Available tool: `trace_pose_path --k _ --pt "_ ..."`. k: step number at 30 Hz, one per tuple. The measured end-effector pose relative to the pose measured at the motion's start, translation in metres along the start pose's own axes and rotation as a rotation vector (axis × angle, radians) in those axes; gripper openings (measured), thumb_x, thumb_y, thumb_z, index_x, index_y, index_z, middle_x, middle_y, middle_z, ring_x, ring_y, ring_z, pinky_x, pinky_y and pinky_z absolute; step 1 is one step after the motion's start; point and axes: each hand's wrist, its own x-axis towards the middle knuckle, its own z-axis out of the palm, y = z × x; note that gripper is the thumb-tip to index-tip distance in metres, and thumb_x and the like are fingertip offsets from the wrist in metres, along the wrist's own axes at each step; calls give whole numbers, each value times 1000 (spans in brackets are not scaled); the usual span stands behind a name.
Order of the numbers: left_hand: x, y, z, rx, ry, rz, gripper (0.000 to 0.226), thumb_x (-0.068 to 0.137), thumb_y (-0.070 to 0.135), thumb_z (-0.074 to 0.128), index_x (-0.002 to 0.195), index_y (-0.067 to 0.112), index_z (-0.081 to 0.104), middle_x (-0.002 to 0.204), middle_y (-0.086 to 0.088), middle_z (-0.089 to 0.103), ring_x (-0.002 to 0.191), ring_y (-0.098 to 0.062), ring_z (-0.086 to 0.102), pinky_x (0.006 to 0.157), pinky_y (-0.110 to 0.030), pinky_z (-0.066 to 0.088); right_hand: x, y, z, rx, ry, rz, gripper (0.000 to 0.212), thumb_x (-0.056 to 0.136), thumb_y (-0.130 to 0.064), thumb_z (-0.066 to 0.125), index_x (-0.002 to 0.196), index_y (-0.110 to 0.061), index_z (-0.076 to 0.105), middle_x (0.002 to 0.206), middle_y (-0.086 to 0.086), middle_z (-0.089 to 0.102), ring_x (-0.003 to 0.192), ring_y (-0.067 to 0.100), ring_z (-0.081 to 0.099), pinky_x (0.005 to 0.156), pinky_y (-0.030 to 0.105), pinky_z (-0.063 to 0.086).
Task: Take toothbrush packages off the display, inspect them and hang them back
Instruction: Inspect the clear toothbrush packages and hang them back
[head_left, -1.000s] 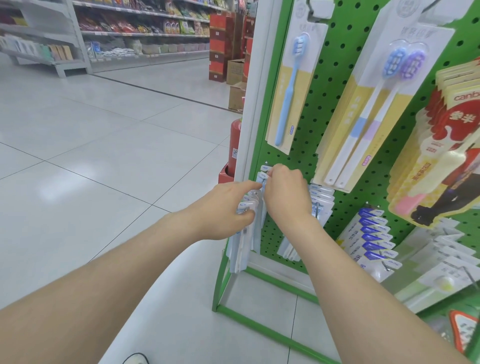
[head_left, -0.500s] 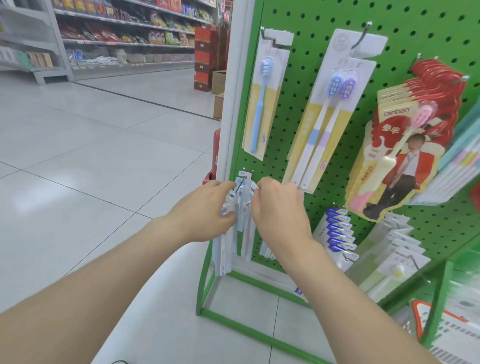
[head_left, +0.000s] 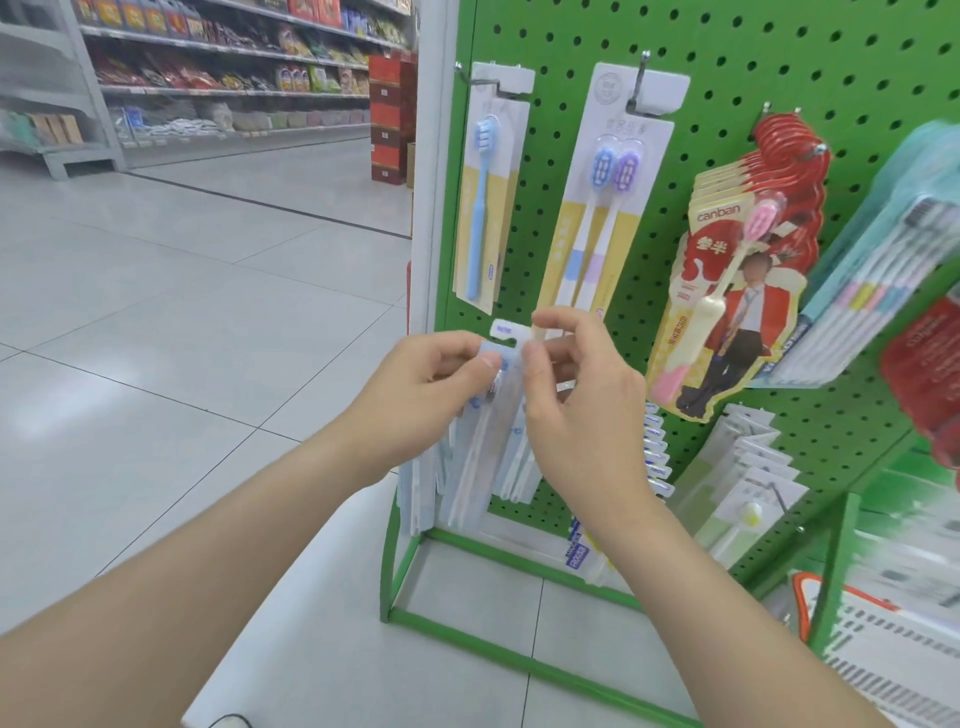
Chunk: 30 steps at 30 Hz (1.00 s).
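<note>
In the middle of the frame the left hand (head_left: 431, 384) and the right hand (head_left: 576, 405) each pinch the top tab of a clear toothbrush package (head_left: 501, 345), thumbs on its front. The package hangs down before the lower left of the green pegboard display (head_left: 727, 52). Whether it sits on a hook cannot be told. Above hang a blue toothbrush pack (head_left: 488, 208) and a twin pack (head_left: 605, 218).

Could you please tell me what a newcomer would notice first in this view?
The bright green perforated metal display board fills the right side. At centre, the left hand and right hand pinch the top of a clear slim toothbrush package before its lower left part. A stack of red cardboard toothbrush packs hangs upper right.
</note>
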Motion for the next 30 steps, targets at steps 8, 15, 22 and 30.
trace_pose_path --k 8,15,22,30 --pt "6 3 -1 -317 220 -149 30 112 28 55 115 6 76 103 -15 81 85 -26 76 79 -42 67 3 3 2 -34 -187 267 12 97 -20 67 103 -28 73 66 -8 72 60 4 63 64 23 48" --pt "3 13 -1 -587 58 -257 30 110 19 46 116 6 72 115 -17 78 94 -27 75 72 -37 63 4 1 7 143 -166 370 18 102 -25 64 107 -34 78 82 -6 75 75 9 69 73 31 57" --pt "2 12 -5 -682 -80 -258 50 98 40 64 135 6 64 129 -13 74 107 -24 74 83 -31 63 5 -7 7 261 -227 474 12 99 -22 60 98 -28 70 82 8 72 62 13 59 62 34 48" --pt "5 9 -7 -591 87 -300 59 102 52 58 131 2 67 123 -8 79 114 -25 76 86 -36 64 5 -13 2 241 -331 485 13 98 -24 67 93 -13 70 73 3 71 51 9 60 52 26 49"
